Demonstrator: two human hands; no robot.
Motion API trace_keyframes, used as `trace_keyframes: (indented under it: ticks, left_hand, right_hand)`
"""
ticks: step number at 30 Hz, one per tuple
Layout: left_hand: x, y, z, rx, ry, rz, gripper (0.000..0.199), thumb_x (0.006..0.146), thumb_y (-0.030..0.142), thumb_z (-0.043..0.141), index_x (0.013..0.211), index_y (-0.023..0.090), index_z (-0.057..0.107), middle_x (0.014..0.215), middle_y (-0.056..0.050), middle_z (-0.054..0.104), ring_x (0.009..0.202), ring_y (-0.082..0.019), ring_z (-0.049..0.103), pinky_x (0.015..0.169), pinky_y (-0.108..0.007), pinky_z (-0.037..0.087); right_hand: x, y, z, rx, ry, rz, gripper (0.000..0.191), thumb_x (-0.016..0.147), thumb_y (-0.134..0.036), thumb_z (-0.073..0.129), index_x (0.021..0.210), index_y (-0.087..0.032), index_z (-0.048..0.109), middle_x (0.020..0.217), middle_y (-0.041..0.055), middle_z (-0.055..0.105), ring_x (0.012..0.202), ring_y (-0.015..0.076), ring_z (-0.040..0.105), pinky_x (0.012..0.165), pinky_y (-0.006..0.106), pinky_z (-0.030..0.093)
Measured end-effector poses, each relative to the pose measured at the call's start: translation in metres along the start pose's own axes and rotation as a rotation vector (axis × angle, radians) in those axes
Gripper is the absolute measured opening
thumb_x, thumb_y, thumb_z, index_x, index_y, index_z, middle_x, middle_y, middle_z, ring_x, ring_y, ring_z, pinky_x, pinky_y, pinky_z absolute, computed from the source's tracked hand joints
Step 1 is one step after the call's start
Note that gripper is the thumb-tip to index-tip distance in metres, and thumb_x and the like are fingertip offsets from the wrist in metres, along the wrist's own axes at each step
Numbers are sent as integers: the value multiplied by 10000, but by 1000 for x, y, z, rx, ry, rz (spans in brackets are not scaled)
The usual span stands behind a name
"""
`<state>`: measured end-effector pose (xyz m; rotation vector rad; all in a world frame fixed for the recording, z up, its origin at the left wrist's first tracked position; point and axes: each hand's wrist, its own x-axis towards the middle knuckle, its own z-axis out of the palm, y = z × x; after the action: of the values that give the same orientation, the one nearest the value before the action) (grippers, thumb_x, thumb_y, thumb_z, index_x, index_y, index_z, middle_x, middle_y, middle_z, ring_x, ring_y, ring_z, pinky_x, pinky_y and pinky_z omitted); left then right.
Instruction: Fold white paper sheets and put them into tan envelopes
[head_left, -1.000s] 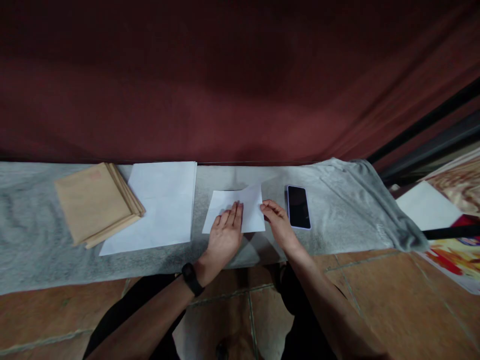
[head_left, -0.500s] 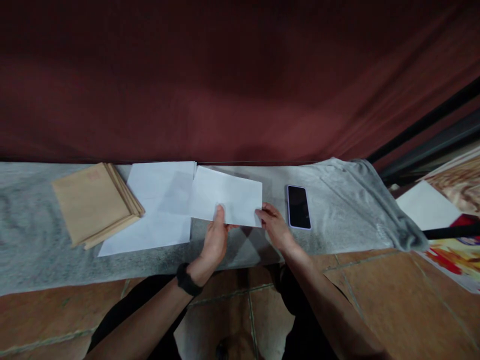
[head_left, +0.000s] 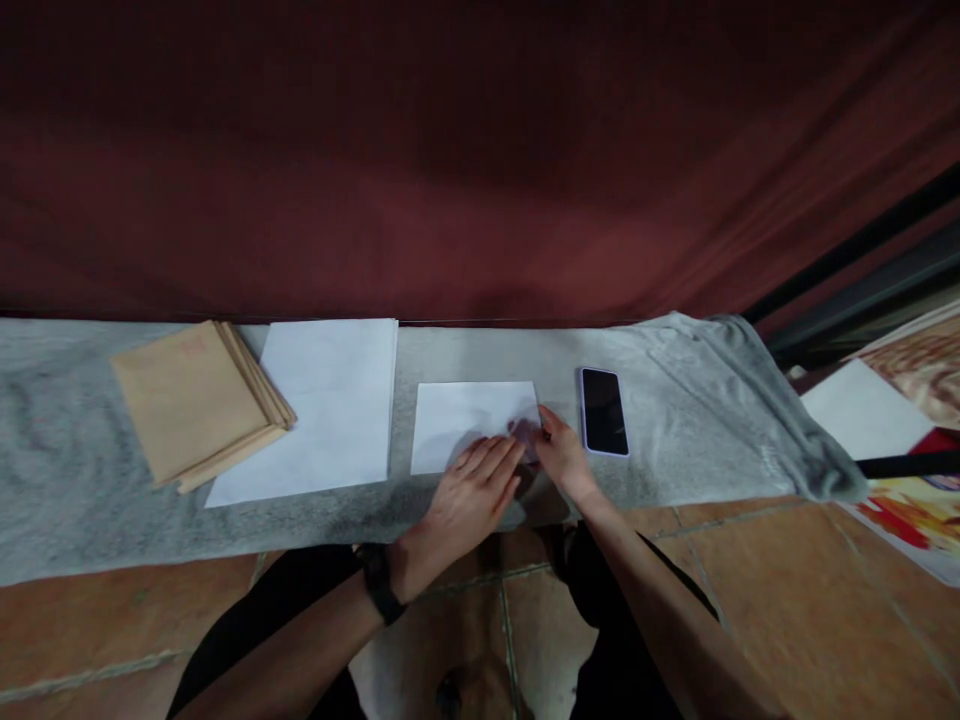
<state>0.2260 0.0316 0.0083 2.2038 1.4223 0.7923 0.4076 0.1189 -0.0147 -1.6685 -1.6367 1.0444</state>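
Observation:
A white sheet of paper [head_left: 469, 405], about half the size of the sheets beside it, lies flat on the grey cloth in front of me. My left hand [head_left: 476, 483] rests on its near edge with the fingers stretched out side by side. At the right end of the sheet, my right hand [head_left: 561, 452] has its fingers bent around the edge and grips it. Left of this sheet is a stack of larger white paper [head_left: 330, 410]. A pile of brown envelopes [head_left: 195, 400] overlaps the stack's left side.
A phone [head_left: 604, 412] in a light purple case lies just right of my right hand. The grey cloth [head_left: 682, 420] covers a narrow bench against a dark red hanging [head_left: 450, 240]. Black bars and a colourful printed sheet [head_left: 919, 525] are at the far right, above the tiled floor.
The small sheet has come down flat onto the cloth, clear of the large stack. My left hand has gone from pinching its near edge to lying flat on it; my right hand stays at its right end.

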Motion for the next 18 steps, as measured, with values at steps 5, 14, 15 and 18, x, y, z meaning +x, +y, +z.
trace_keyframes:
  ticks: [5, 14, 15, 18]
  left_hand:
    - [-1, -26, 17, 467, -30, -37, 691, 1029, 451, 503, 1578, 53, 370, 1671, -221, 344, 1586, -337, 261, 1281, -558, 275]
    - [0, -39, 15, 502, -44, -58, 667, 1040, 433, 478, 1576, 51, 372, 1662, -217, 362, 1579, -325, 282, 1284, -551, 269]
    - [1, -39, 15, 491, -37, -56, 668, 1047, 432, 457, 1580, 42, 357, 1664, -221, 356, 1582, -320, 275, 1285, -546, 270]
    - [5, -38, 20, 464, -4, -59, 641, 1066, 354, 381, 1609, 27, 281, 1678, -225, 325, 1593, -294, 245, 1292, -519, 268]
  right_hand:
    - [-9, 1, 4, 86, -50, 54, 582, 897, -217, 482, 1476, -192, 536, 952, 69, 755, 596, 180, 687, 423, 249, 546]
    - [-16, 3, -3, -292, 113, -105, 547, 969, -252, 490, 1508, -160, 501, 1126, 148, 741, 936, 282, 745, 782, 419, 647]
    - [-17, 0, -4, -398, 162, -166, 525, 988, -274, 491, 1495, -140, 520, 1151, 173, 728, 1013, 309, 727, 880, 469, 623]
    - [-20, -11, 2, -518, 205, -356, 505, 1050, -331, 428, 1486, -100, 535, 1317, 226, 662, 1253, 338, 622, 1080, 534, 514]
